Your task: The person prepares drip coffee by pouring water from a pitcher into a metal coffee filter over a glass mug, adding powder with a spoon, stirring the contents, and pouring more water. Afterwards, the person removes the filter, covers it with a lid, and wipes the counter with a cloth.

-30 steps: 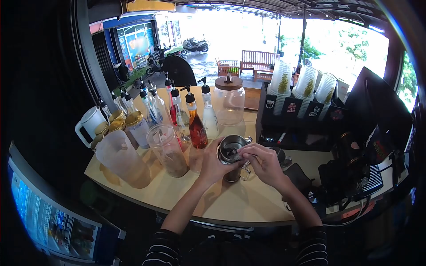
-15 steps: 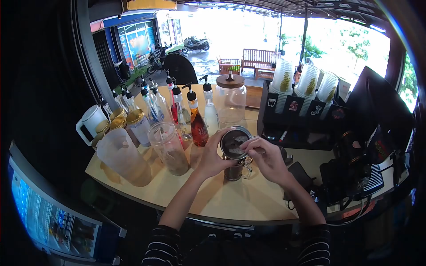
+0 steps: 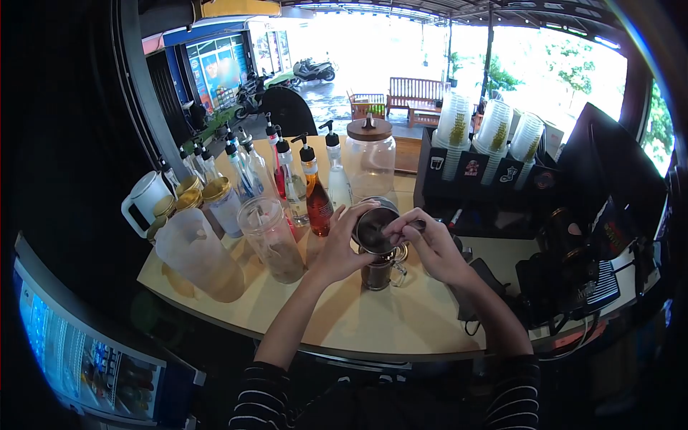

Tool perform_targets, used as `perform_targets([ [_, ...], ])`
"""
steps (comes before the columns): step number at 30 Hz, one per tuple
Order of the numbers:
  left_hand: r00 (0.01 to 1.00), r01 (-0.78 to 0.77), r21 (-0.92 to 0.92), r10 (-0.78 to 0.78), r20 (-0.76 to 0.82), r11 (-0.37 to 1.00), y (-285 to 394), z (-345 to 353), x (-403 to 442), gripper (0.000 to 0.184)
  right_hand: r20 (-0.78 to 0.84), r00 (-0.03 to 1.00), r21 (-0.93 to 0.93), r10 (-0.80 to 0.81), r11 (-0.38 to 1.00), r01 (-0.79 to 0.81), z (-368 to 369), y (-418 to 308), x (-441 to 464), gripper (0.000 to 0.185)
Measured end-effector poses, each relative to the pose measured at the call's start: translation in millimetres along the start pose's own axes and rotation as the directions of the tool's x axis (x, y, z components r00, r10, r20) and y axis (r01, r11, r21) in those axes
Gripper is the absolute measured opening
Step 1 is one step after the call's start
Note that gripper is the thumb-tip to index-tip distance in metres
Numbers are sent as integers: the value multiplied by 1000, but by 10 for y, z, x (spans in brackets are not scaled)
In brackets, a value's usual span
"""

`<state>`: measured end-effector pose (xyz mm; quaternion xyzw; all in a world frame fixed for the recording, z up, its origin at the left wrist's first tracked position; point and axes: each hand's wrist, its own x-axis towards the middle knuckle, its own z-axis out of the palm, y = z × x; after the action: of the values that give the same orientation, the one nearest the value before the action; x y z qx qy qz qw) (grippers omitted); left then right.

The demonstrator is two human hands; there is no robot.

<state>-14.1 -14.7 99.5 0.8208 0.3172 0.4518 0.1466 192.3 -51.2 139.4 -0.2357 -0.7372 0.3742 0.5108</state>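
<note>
My left hand (image 3: 342, 247) is wrapped around a metal cup (image 3: 364, 233), which it holds tilted above a glass mug (image 3: 375, 275). Dark liquid fills much of the mug, which stands on the counter with its clear handle to the right. Over the cup's mouth, the fingers of my right hand (image 3: 436, 251) pinch a slim metal spoon (image 3: 419, 225). The spoon's lower end is hidden by my fingers and the cup. Some dark contents show inside the cup.
On the wooden counter (image 3: 337, 322), a frosted pitcher (image 3: 193, 251) and a clear jar (image 3: 271, 244) stand at left. Behind are pump bottles (image 3: 317, 197) and a wooden-lidded glass jar (image 3: 370, 161). Stacked plastic cups (image 3: 493, 129) sit in a black holder at right.
The metal cup has tipped further, and the pale foam seen inside it before is less visible. My right hand has shifted slightly upward with the spoon. The mug stays in place.
</note>
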Motion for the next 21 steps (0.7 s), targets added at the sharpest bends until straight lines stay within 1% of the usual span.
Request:
perform_targets([
  [1, 1000, -23, 52, 22, 9, 998, -6, -13, 3, 82, 46, 998, -82, 42, 996, -38, -31, -47, 13, 13],
  [2, 1000, -24, 52, 23, 9, 998, -6, -23, 2, 82, 88, 992, -165, 88, 984, -73, -63, -92, 31, 13],
  [6, 999, -43, 73, 42, 8, 996, 14, -57, 4, 80, 76, 993, -227, 95, 971, -75, -187, -210, 158, 14],
  [9, 999, -45, 70, 43, 21, 997, 20, -49, 5, 80, 233, 968, -302, 94, 953, -19, -126, -231, 197, 15],
  [10, 999, -44, 65, 42, 34, 997, 20, -41, 7, 80, 230, 969, -304, 94, 953, -21, -128, -222, 212, 15],
  [12, 999, -41, 65, 39, 35, 997, 40, -52, 3, 81, 117, 993, -248, 31, 969, -1, -135, -170, 232, 12],
  [13, 999, -37, 68, 35, 31, 997, 46, -60, 1, 81, 104, 993, -224, 56, 974, -32, -141, -152, 228, 13],
  [14, 999, -36, 67, 34, 30, 997, 35, -61, -1, 81, 105, 993, -224, 57, 974, -32, -122, -128, 211, 13],
  [16, 999, -15, 85, 12, 32, 996, 8, -48, 8, 81, 142, 990, -211, 9, 977, 22, -74, -93, 137, 13],
  [17, 999, -15, 82, 12, 32, 996, 8, -43, 12, 81, 131, 990, -205, 45, 979, -17, -79, -112, 109, 13],
  [18, 1000, -6, 81, 4, 17, 997, 11, -38, 10, 81, 131, 990, -204, 48, 979, -20, -89, -108, 95, 13],
  [20, 1000, 6, 77, -7, 6, 997, 21, -28, 18, 81, -67, 998, 87, -8, 996, 14, -111, -91, 60, 15],
  [21, 1000, 16, 74, -15, -17, 997, 37, -26, 32, 79, -128, 992, 104, -15, 994, 28, -153, -112, 26, 16],
])
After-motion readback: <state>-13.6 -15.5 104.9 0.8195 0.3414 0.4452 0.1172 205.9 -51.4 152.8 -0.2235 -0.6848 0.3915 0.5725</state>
